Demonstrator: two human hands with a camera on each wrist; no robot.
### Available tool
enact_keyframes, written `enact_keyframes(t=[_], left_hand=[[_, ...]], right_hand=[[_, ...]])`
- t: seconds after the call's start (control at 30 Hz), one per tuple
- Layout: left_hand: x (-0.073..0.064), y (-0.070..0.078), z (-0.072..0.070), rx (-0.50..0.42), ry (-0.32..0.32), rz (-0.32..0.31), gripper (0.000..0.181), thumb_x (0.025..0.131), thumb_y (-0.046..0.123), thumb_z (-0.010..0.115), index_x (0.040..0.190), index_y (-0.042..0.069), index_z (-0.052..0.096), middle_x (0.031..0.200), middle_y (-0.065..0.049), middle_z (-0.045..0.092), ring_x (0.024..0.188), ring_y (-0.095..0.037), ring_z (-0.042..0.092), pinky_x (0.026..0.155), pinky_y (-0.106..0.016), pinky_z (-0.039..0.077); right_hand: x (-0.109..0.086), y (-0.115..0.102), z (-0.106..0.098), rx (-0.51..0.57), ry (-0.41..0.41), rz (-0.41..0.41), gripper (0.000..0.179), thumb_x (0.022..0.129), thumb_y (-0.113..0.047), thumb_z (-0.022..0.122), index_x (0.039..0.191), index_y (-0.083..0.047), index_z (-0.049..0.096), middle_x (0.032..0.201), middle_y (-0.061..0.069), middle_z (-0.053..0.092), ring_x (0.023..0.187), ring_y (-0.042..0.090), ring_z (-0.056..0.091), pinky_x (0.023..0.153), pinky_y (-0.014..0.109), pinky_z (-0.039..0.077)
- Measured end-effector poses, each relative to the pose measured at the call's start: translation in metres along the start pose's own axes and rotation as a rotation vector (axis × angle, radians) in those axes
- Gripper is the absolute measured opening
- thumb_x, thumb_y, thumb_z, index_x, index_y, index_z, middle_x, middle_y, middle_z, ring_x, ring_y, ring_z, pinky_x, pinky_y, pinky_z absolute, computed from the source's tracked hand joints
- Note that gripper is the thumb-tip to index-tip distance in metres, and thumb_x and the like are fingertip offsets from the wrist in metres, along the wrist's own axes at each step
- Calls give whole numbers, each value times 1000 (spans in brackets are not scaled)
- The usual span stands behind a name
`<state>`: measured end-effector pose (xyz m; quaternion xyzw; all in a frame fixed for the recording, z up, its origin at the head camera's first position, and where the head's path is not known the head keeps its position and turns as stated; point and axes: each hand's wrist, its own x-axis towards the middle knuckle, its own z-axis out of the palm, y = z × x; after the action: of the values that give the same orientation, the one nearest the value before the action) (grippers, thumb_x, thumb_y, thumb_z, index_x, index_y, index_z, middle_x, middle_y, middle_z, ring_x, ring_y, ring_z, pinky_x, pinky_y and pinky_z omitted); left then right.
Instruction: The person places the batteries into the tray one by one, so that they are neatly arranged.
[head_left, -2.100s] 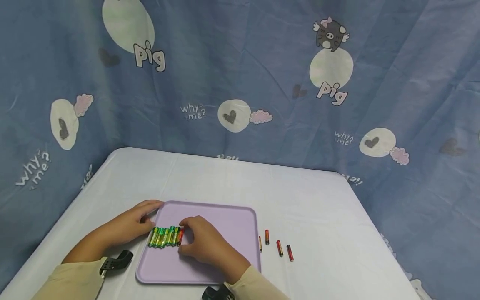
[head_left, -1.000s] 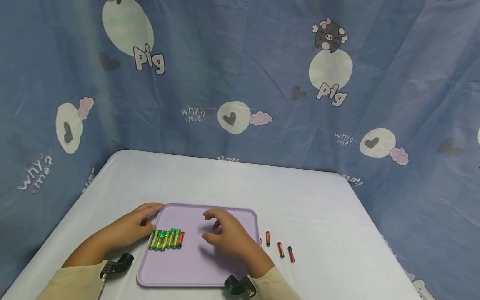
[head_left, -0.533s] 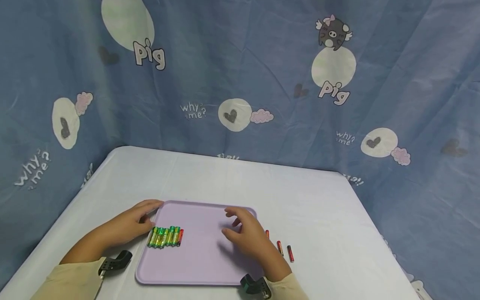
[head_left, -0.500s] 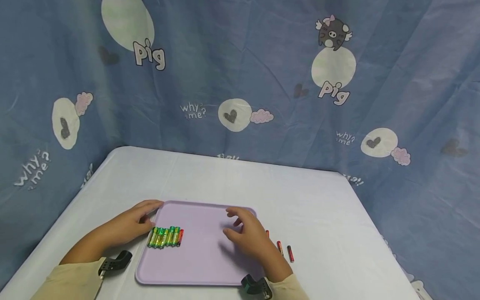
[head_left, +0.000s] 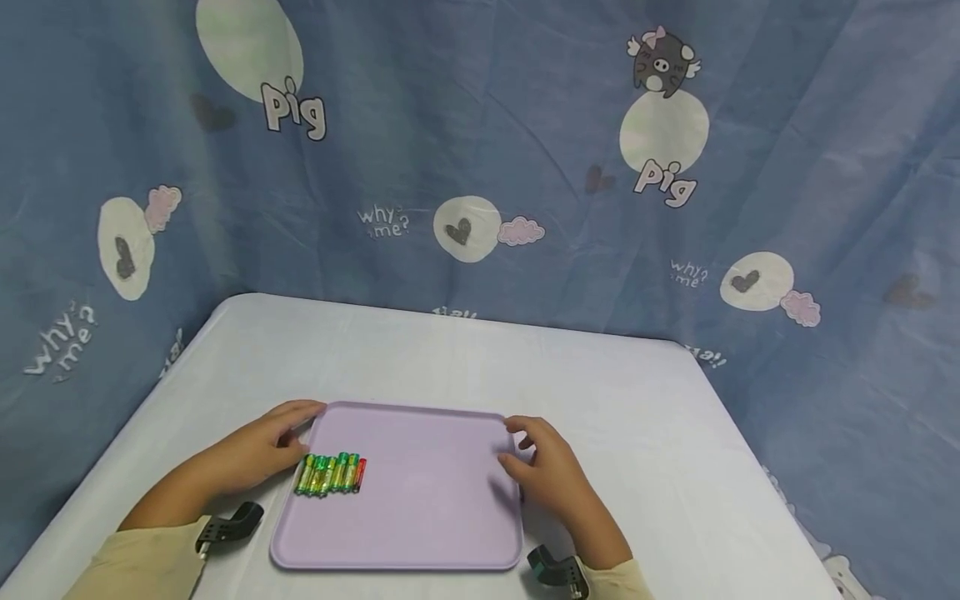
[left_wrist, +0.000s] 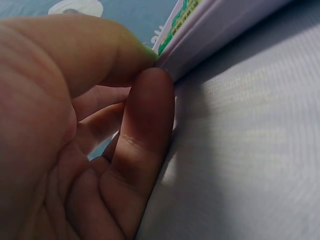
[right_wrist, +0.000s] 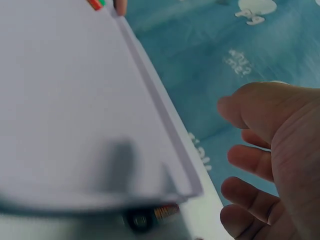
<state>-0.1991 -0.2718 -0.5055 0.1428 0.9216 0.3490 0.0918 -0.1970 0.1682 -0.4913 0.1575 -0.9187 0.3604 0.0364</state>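
Note:
A row of several green-and-gold batteries (head_left: 327, 475) lies side by side near the left edge of the lilac tray (head_left: 420, 533). One red battery (head_left: 360, 476) ends the row on its right. Beside the tray's left rim, my left hand (head_left: 255, 450) touches that rim with its fingertips and thumb. My right hand (head_left: 551, 471) hovers at the tray's right rim, fingers and thumb spread apart, holding nothing. Below the rim in the right wrist view, the dark end of a loose battery (right_wrist: 142, 220) shows, partly covered. Other loose batteries are hidden behind the right hand and forearm.
The tray sits on a table with a white cloth (head_left: 600, 383). A blue printed curtain (head_left: 525, 150) hangs behind and around the table. Each wrist wears a black strap-on camera, the left camera (head_left: 236, 523) and the right camera (head_left: 557, 568).
My right hand has let go of the red battery at the row's end and moved right across the tray to its right rim, covering the loose batteries. My left hand has stayed put.

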Motion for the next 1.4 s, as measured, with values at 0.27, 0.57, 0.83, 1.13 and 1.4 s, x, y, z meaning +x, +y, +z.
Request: enact_keyframes(t=[0.27, 0.57, 0.83, 1.13, 1.4], left_hand=[[-2, 1, -1, -9, -19, -29, 65, 102, 23, 67, 160, 9, 41, 161, -18, 39, 116, -26, 51, 106, -60, 43], [-1, 3, -1, -27, -5, 0, 64, 101, 20, 67, 159, 7, 42, 162, -20, 37, 124, -31, 49, 112, -67, 37], [-1, 0, -2, -38, 13, 16, 64, 100, 19, 69, 158, 8, 45, 162, -19, 37, 143, -44, 40, 114, -71, 30], [-2, 4, -2, -59, -1, 7, 64, 101, 19, 67, 159, 8, 42, 164, -21, 34, 150, -52, 30, 115, -73, 26], [-1, 2, -2, -49, -4, 5, 65, 101, 21, 67, 160, 9, 41, 165, -21, 33, 151, -52, 29, 114, -73, 27]], right_hand=[[-7, 13, -11, -50, 4, 55, 46, 91, -21, 82, 134, -18, 67, 127, -3, 68, 108, 18, 62, 90, 42, 53], [-11, 30, -26, -95, -22, 105, 47, 90, -25, 83, 134, -19, 67, 131, -3, 67, 114, 24, 60, 98, 50, 49], [-13, 40, -30, -101, -98, 121, 50, 88, -30, 84, 134, -19, 68, 129, -5, 67, 112, 20, 61, 98, 48, 49], [-14, 47, -27, -64, -214, 29, 54, 84, -22, 87, 134, -17, 68, 133, -4, 66, 124, 18, 60, 107, 49, 47], [-12, 47, -22, -104, -203, 17, 48, 83, -17, 87, 127, -18, 70, 127, -4, 67, 124, 18, 61, 108, 50, 47]])
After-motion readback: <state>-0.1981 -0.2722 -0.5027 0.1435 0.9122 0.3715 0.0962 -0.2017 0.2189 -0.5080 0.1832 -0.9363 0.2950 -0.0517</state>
